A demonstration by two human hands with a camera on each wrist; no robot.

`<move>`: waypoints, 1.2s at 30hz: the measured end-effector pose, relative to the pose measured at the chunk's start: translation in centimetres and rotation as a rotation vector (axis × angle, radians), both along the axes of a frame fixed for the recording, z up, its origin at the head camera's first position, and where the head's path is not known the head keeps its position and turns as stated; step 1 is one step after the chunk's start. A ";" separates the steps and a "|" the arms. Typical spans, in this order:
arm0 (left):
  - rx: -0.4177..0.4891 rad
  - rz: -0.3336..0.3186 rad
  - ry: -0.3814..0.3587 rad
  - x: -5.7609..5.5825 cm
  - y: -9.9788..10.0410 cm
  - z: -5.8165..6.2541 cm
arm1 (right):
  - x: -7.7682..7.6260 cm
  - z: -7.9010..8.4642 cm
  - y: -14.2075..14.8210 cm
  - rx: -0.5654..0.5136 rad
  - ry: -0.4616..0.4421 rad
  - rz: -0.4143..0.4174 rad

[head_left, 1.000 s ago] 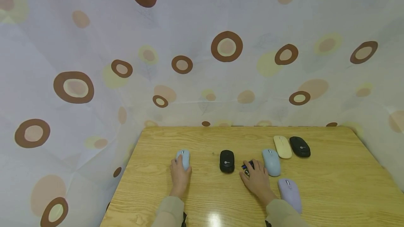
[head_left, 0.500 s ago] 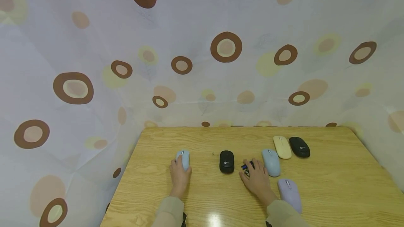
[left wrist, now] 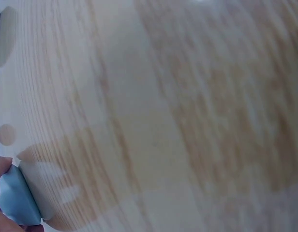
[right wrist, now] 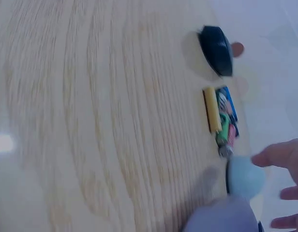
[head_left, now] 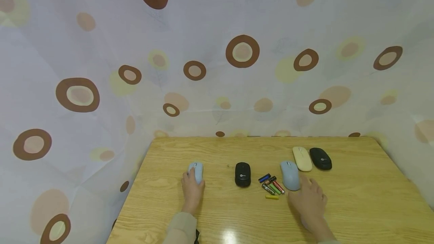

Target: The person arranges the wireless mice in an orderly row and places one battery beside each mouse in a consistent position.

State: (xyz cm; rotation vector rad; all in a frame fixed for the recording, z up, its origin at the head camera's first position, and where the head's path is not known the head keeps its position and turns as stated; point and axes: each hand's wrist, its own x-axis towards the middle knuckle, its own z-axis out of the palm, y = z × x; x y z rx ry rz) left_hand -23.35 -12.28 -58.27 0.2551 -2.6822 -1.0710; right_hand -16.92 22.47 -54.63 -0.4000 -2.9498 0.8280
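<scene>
In the head view my left hand [head_left: 192,190] holds a light blue computer mouse [head_left: 199,171] on the left of the table. The left wrist view shows thumb and fingers on either side of that mouse [left wrist: 16,199]. My right hand [head_left: 308,199], fingers loosely bent and apart, hovers over a purple mouse [head_left: 306,224] that it mostly hides. A second light blue mouse [head_left: 289,176] lies just left of its fingertips. Left of that is a small cluster of batteries: blue [head_left: 264,178], green [head_left: 275,188], red [head_left: 279,187] and others, with a yellow one [head_left: 272,197] in front.
A black mouse [head_left: 242,175] sits between the left hand and the batteries. Further back on the right, a cream mouse [head_left: 302,159] and another black mouse [head_left: 320,158] lie side by side. Patterned cloth [head_left: 210,97] walls the wooden table [head_left: 190,148] behind and at both sides.
My right hand has left the batteries and moved right, over the purple mouse, uncovering the whole battery cluster. The left hand has stayed on its mouse.
</scene>
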 end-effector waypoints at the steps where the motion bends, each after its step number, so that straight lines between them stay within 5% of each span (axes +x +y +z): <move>1: -0.003 0.000 0.001 0.0 0.0 0.0 | 0.4 0.1 0.5 -0.007 -0.056 -0.003; 5: -0.008 0.009 0.001 0.0 -0.1 0.0 | 1.7 0.3 1.9 -0.013 -0.225 -0.013; 8: -0.011 0.012 -0.001 -0.1 -0.1 0.0 | 2.3 0.1 2.2 -0.046 -0.268 -0.025; 36: 0.000 0.005 -0.024 0.0 -0.1 -0.1 | 3.4 -0.7 -0.7 -0.082 -0.181 -0.044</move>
